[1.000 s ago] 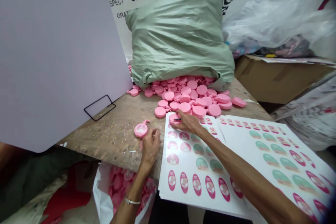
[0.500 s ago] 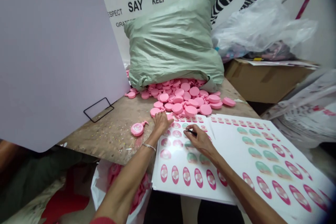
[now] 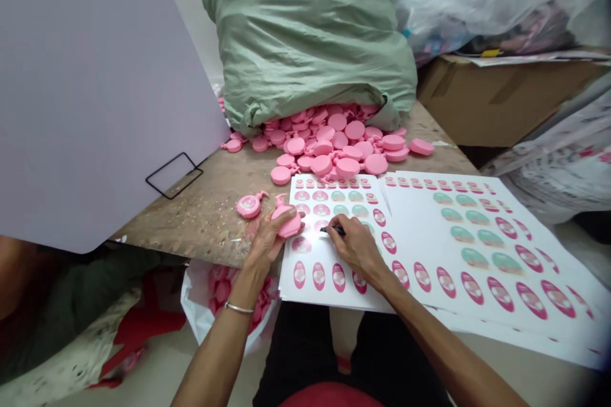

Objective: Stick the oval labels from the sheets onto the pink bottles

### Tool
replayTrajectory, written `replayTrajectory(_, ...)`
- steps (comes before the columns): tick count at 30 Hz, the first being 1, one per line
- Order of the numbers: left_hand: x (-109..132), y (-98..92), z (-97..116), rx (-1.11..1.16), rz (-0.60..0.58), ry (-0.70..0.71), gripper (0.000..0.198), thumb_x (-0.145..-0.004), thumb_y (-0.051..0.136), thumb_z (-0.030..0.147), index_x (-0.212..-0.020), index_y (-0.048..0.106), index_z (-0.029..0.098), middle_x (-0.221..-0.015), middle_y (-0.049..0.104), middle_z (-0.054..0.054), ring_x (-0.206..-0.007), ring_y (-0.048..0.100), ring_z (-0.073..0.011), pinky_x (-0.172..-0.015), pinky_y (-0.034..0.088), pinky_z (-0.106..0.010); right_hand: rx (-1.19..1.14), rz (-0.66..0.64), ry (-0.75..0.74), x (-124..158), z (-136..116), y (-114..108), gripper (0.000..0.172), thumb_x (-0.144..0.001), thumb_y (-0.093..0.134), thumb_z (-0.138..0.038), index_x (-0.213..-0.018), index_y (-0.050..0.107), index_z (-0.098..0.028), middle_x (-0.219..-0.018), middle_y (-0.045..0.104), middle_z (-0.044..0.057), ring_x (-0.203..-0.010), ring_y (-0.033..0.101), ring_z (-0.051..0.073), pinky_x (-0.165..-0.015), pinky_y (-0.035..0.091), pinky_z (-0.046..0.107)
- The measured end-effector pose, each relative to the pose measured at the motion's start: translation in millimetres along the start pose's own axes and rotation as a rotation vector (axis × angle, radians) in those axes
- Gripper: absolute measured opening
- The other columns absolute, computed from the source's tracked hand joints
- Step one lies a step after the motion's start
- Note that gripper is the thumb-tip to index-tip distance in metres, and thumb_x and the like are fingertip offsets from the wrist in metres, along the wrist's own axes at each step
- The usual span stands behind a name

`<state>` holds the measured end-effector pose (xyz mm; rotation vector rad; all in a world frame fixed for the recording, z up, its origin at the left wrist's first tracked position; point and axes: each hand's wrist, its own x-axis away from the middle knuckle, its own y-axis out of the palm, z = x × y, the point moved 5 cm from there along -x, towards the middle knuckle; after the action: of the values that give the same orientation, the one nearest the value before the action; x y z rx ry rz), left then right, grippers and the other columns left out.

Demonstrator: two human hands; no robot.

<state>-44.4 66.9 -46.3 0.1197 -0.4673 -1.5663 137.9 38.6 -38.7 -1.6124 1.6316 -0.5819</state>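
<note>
My left hand [image 3: 265, 240] is closed around a flat round pink plastic piece with a pump-shaped top [image 3: 287, 224], at the left edge of the sticker sheet [image 3: 389, 292]. Its plain side faces up. In my right hand [image 3: 357, 245] is a slim dark pointed tool [image 3: 338, 230], pinched with its tip over the pink round stickers; its exact kind is unclear. The sheet carries pink round, green round and pink oval stickers. Left of my left hand lies another pink piece [image 3: 249, 206] with a round sticker on its face.
A green sack [image 3: 310, 38] spills a heap of pink pieces [image 3: 347, 168] at the back. A pale panel [image 3: 95, 89] stands left beside a black wire frame [image 3: 174, 176]. More sticker sheets [image 3: 420, 229] lie right. Below the table edge, a white bag [image 3: 195, 302] holds pink pieces.
My left hand has come back from the edge of the heap with a pink piece in it. My right hand has moved down and left across the stickers. The view has tilted downward.
</note>
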Motion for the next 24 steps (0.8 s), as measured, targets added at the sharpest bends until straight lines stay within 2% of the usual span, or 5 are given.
replayTrajectory(4,15.2,-8.1,-10.8,0.181,-0.006,-0.150,0.042,-0.074,0.069,0.020,-0.112,0.053,0.013,-0.089,0.071,-0.013,-0.075,0.070,-0.0219,-0.061,0.057,-0.030,0.038,-0.006,-0.048,7.7,-8.4,8.7,0.010,-0.089,0.050,-0.028,-0.086,0.057,-0.021,-0.081,0.065,0.003,-0.078,0.053,0.020,-0.074,0.034,0.034)
replayTrajectory(7,9.7,-9.6,-10.3,0.170,-0.013,-0.130,0.038,-0.074,0.069,0.020,-0.108,0.054,0.011,-0.091,0.072,-0.015,-0.075,0.070,-0.0220,-0.060,0.058,-0.029,0.113,0.011,-0.109,11.1,-16.8,20.8,0.009,-0.089,0.051,-0.026,-0.086,0.058,-0.021,-0.081,0.065,0.003,-0.079,0.052,0.021,-0.072,0.032,0.033)
replayTrajectory(13,-12.9,0.9,-15.4,0.160,-0.097,-0.113,0.036,-0.070,0.073,0.018,-0.102,0.059,0.013,-0.087,0.070,-0.010,-0.075,0.070,-0.0209,-0.062,0.059,-0.030,0.257,0.108,-0.170,14.3,-17.8,34.2,0.013,-0.091,0.049,-0.026,-0.088,0.059,-0.019,-0.080,0.064,0.004,-0.079,0.051,0.021,-0.072,0.029,0.033)
replayTrajectory(17,-20.3,2.6,-24.3,0.121,-0.085,-0.138,0.031,-0.071,0.072,0.019,-0.098,0.057,0.012,-0.080,0.068,-0.008,-0.067,0.070,-0.0203,-0.062,0.059,-0.032,0.237,0.065,-0.185,13.7,-14.1,34.3,0.015,-0.091,0.047,-0.026,-0.084,0.059,-0.020,-0.077,0.063,0.004,-0.079,0.050,0.021,-0.072,0.028,0.034)
replayTrajectory(24,-19.8,3.1,-25.4,0.043,-0.098,-0.086,0.032,-0.072,0.073,0.023,-0.097,0.056,0.012,-0.086,0.068,-0.009,-0.071,0.070,-0.0191,-0.073,0.058,-0.035,0.136,0.014,-0.162,8.6,-9.9,34.8,0.011,-0.086,0.054,-0.029,-0.078,0.057,-0.021,-0.075,0.064,0.002,-0.077,0.051,0.020,-0.072,0.029,0.034)
